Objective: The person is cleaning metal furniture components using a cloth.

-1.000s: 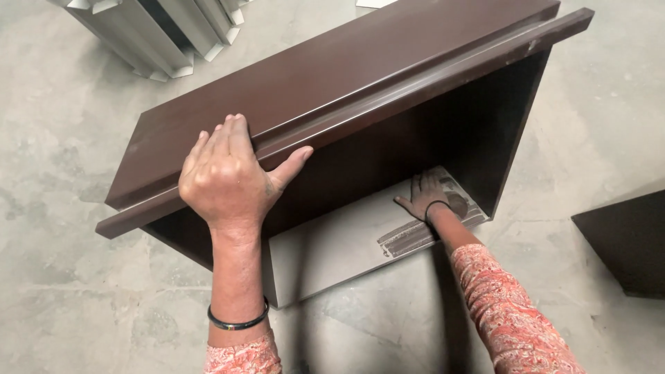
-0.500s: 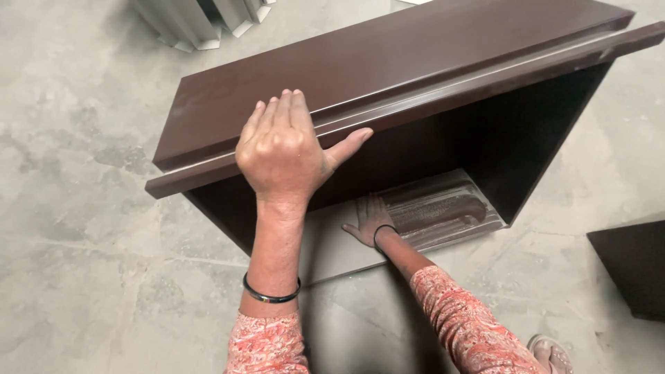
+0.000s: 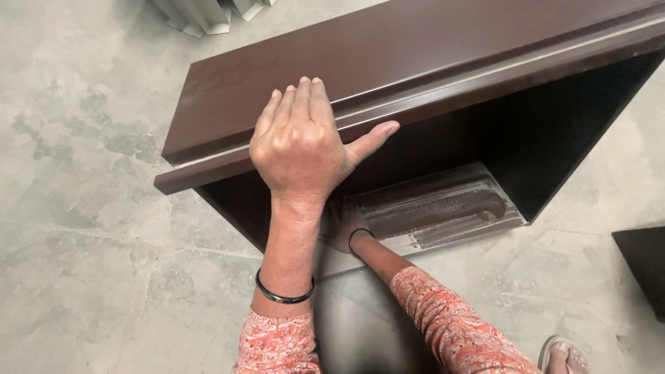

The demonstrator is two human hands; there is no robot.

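A long dark brown metal box (image 3: 429,55) lies on its side on the concrete floor, its open face towards me. My left hand (image 3: 298,142) rests flat on its top near the front lip, with the thumb stretched along the edge. My right hand (image 3: 341,225) reaches inside and presses on the dusty grey inner panel (image 3: 478,225). It is mostly hidden behind my left wrist, so I cannot tell whether it holds anything. A wiped brown streak (image 3: 443,208) runs across the panel to the right of that hand.
Pale grey folded metal pieces (image 3: 208,14) stand at the top edge. Another dark panel (image 3: 644,266) lies on the floor at the right. My sandalled foot (image 3: 568,357) shows at the bottom right. Bare concrete spreads to the left.
My right hand has slid leftwards along the inner panel, leaving a wiped brown streak behind it. My left hand has stayed on the box top.
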